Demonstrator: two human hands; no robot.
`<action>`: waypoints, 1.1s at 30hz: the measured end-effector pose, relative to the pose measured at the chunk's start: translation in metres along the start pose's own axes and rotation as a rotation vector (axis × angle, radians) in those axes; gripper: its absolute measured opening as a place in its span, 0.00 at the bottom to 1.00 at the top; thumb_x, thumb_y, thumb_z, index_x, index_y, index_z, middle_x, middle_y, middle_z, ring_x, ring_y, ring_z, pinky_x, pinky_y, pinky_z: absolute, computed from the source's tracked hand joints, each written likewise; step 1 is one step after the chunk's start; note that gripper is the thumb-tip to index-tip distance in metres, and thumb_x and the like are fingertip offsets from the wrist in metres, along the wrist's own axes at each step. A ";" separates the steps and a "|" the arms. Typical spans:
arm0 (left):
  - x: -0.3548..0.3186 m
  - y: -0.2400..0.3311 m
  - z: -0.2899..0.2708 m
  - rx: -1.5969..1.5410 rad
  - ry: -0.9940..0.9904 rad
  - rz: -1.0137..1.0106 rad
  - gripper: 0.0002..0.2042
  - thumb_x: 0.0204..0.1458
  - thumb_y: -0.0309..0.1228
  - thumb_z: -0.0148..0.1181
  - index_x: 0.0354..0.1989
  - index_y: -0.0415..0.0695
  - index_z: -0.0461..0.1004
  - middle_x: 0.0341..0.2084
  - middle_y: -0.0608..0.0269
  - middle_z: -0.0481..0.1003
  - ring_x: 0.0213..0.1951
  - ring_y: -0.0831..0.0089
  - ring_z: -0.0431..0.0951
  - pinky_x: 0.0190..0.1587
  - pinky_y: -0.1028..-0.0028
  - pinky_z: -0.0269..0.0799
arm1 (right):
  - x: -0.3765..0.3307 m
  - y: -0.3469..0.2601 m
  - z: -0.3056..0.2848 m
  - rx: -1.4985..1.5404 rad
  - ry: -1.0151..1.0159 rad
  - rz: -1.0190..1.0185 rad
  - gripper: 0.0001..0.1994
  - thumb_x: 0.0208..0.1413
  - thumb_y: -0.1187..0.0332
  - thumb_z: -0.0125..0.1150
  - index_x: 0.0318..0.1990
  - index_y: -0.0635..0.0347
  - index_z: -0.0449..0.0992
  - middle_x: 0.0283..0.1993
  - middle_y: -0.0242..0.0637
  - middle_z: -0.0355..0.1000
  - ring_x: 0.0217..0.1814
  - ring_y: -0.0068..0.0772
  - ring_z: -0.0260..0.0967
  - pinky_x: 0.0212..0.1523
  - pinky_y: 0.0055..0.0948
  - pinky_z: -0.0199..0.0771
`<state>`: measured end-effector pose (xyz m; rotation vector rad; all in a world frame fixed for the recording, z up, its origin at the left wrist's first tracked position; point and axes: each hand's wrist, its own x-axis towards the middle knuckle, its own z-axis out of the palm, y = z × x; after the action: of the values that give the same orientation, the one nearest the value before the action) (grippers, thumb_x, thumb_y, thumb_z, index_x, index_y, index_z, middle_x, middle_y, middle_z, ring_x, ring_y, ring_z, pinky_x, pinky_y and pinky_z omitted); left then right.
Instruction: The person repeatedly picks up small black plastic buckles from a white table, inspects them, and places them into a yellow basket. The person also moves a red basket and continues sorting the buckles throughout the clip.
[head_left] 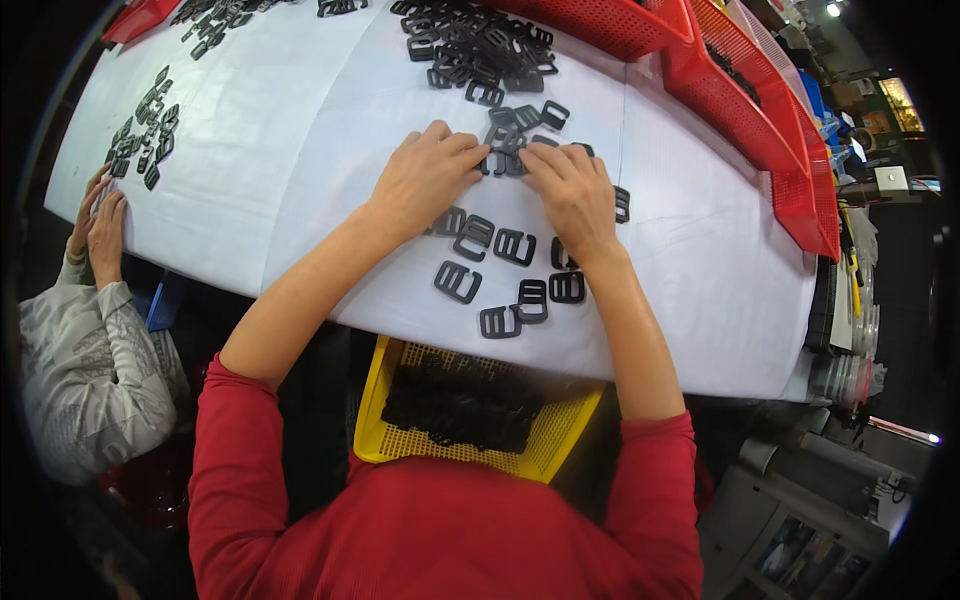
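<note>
My left hand (425,180) and my right hand (578,195) meet over a few black slider buckles (508,160) on the white table. The fingers of both are bent and closed on buckles there, thumbs inward; the fingertips partly cover the pieces. More loose buckles (514,246) lie scattered between my forearms, some overlapping. One buckle (622,204) sits just right of my right hand. Beyond my hands a heap of black buckles (485,50) spreads toward the far side.
Red baskets (740,105) line the far right edge. Below the table's front edge, a yellow basket (562,452) holds many black pieces. At left, another person's hands (103,228) rest by the table edge near a small group of buckles (150,120). A white cloth (700,300) covers the table.
</note>
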<state>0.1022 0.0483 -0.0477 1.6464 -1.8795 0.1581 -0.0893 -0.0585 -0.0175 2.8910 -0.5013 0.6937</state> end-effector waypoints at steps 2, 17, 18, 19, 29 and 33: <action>-0.004 -0.004 -0.003 -0.013 -0.021 0.015 0.14 0.52 0.31 0.62 0.48 0.44 0.77 0.38 0.64 0.78 0.41 0.65 0.75 0.43 0.69 0.73 | -0.001 0.000 0.004 -0.035 0.020 -0.045 0.13 0.48 0.72 0.61 0.44 0.58 0.78 0.45 0.28 0.76 0.44 0.30 0.70 0.43 0.31 0.66; -0.030 0.023 -0.045 -0.281 0.076 -0.106 0.07 0.49 0.25 0.64 0.37 0.43 0.81 0.35 0.64 0.77 0.38 0.66 0.74 0.42 0.70 0.72 | -0.041 -0.053 -0.043 0.194 -0.170 0.109 0.14 0.48 0.65 0.68 0.44 0.52 0.81 0.46 0.28 0.74 0.49 0.34 0.67 0.47 0.34 0.64; -0.034 0.029 -0.048 -0.280 0.075 -0.106 0.07 0.48 0.25 0.64 0.36 0.43 0.81 0.34 0.64 0.77 0.37 0.66 0.74 0.41 0.70 0.72 | -0.041 -0.049 -0.040 0.152 -0.163 0.114 0.18 0.46 0.63 0.69 0.47 0.51 0.80 0.48 0.27 0.74 0.52 0.34 0.66 0.49 0.34 0.64; -0.037 0.034 -0.052 -0.281 0.073 -0.103 0.07 0.48 0.25 0.64 0.36 0.43 0.81 0.34 0.63 0.77 0.37 0.66 0.74 0.41 0.70 0.72 | -0.041 -0.044 -0.039 0.140 -0.138 0.135 0.18 0.46 0.63 0.69 0.47 0.51 0.80 0.48 0.27 0.74 0.52 0.34 0.66 0.49 0.34 0.64; -0.089 0.098 -0.043 -0.266 -0.187 0.096 0.20 0.43 0.34 0.69 0.48 0.51 0.79 0.47 0.74 0.76 0.47 0.66 0.70 0.47 0.69 0.66 | -0.072 -0.069 -0.079 0.274 -0.180 0.226 0.15 0.44 0.64 0.71 0.42 0.53 0.81 0.47 0.27 0.75 0.50 0.34 0.68 0.47 0.37 0.65; -0.095 0.095 -0.042 -0.190 -0.158 0.086 0.20 0.43 0.34 0.69 0.48 0.50 0.79 0.48 0.74 0.76 0.47 0.66 0.71 0.48 0.68 0.65 | -0.087 -0.072 -0.079 0.139 -0.182 0.109 0.14 0.45 0.66 0.69 0.42 0.52 0.81 0.46 0.26 0.76 0.50 0.32 0.69 0.47 0.35 0.63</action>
<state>0.0321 0.1692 -0.0346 1.4878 -2.0162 -0.1156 -0.1707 0.0497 0.0091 3.0950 -0.6613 0.4997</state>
